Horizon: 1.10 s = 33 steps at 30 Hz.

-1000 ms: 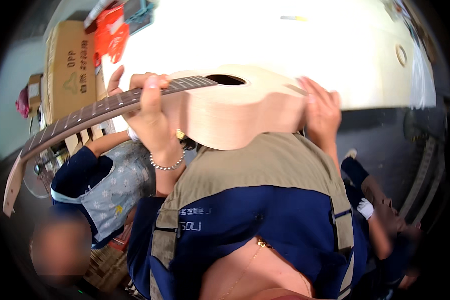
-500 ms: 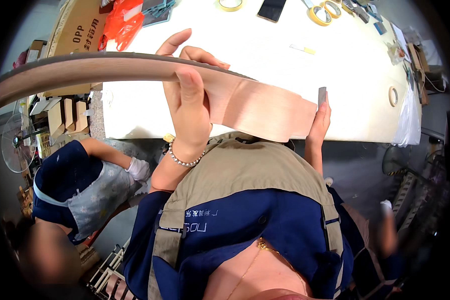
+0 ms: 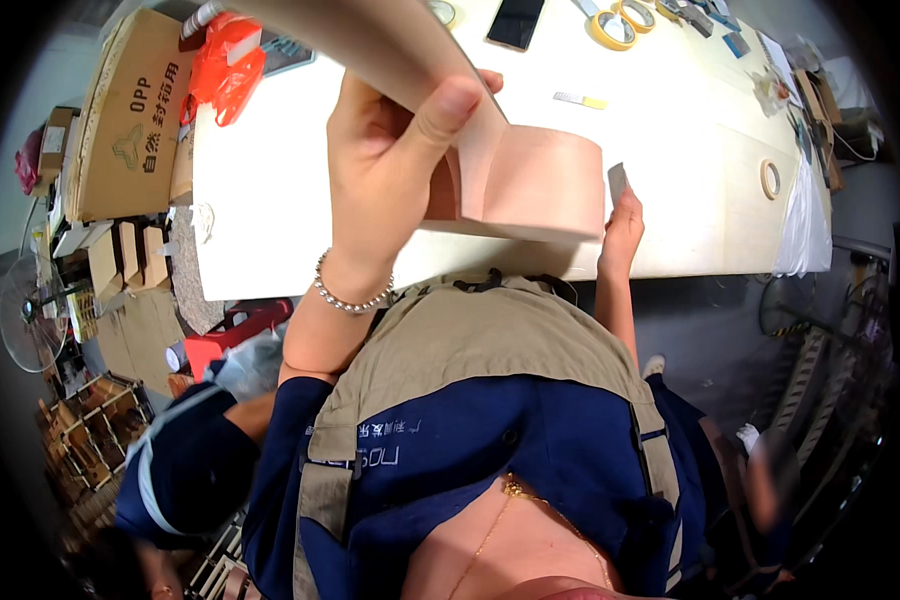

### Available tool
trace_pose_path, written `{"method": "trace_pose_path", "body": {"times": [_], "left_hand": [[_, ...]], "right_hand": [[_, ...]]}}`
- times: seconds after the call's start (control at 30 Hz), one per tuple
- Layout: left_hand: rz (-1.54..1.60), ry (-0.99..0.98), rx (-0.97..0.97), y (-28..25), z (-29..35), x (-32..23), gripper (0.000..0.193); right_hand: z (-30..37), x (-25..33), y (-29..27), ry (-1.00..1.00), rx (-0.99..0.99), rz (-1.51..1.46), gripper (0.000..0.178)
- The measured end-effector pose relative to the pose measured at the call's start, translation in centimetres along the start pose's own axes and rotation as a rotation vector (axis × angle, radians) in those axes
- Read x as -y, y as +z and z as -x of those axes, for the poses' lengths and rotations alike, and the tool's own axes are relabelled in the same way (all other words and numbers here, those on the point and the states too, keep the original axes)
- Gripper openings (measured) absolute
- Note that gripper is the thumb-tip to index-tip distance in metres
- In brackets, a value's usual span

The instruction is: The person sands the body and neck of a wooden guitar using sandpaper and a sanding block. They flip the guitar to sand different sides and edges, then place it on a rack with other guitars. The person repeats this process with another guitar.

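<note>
Head view | left hand [image 3: 375, 190] wraps neck [image 3: 375, 50] of pale bare-wood guitar [image 3: 545, 180], likely balancing its weight above near edge of white surface [image 3: 700, 230] | right hand [image 3: 623, 235] grips flat grey block [image 3: 617, 181] just beside guitar, its end projecting, seemingly for reach.

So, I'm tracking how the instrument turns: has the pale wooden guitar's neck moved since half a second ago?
Yes. Against the large brown cardboard box, the guitar's neck has swung from crossing it to pointing toward the picture's top, right of it.
</note>
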<state>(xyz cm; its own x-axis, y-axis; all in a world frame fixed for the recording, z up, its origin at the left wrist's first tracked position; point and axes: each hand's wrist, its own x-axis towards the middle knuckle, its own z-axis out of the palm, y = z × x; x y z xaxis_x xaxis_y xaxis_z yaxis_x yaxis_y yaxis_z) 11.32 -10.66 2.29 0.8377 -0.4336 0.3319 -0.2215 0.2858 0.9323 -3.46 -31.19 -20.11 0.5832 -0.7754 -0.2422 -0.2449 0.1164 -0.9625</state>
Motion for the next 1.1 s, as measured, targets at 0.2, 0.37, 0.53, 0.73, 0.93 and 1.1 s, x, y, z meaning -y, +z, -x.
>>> {"method": "trace_pose_path", "body": {"times": [0.2, 0.37, 0.53, 0.73, 0.93, 1.1], "left_hand": [[-0.227, 0.034, 0.033, 0.6, -2.7, -1.3, 0.031], [-0.201, 0.045, 0.037, 1.7, -2.7, -1.7, 0.033], [-0.230, 0.055, 0.047, 1.8, -2.5, -1.4, 0.033], [-0.217, 0.053, 0.054, 2.0, -2.2, -1.7, 0.035], [-0.222, 0.072, 0.068, 1.8, -2.0, -1.7, 0.035], [-0.159, 0.057, 0.022, 2.1, -1.7, -1.7, 0.035]], "right_hand": [[0.1, 2.6, 2.2, -0.059, -0.003, -0.045, 0.041], [1.3, 3.8, 1.8, -0.102, 0.037, -0.044, 0.043], [2.3, 5.1, 1.4, -0.159, 0.040, -0.025, 0.038], [3.1, 8.1, 1.7, -0.399, 0.030, 0.025, 0.035], [4.3, 11.9, 2.1, -0.662, 0.025, 0.112, 0.032], [4.8, 14.1, 2.3, -0.812, 0.032, 0.193, 0.032]]}}
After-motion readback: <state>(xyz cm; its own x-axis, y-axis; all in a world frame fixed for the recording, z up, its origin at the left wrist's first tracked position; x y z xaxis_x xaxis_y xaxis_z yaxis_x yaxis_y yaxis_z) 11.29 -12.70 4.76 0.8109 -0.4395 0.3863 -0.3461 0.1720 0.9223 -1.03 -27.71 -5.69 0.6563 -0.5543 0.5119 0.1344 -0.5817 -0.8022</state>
